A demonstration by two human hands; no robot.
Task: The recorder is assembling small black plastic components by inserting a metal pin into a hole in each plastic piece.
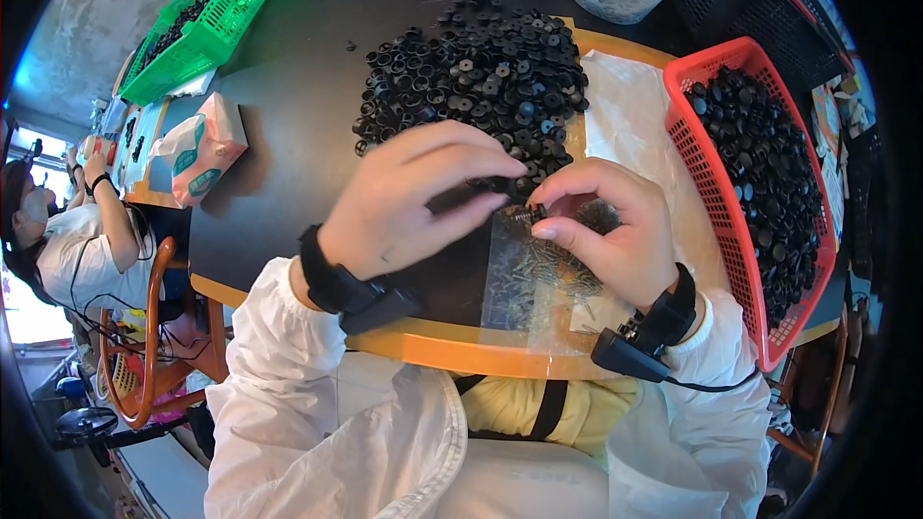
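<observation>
While my left hand [413,183] has fingertips clamped on a black cap [494,185] by the heap [471,77] and my right hand [620,221] pinches a screw-like piece [522,216], assembly seems underway, next calling for careful alignment.

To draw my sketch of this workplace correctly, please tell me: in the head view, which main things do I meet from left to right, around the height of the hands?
Co-worker in a white shirt, soft tissue pack, wearer's left hand, wearer's right hand, red plastic basket.
</observation>
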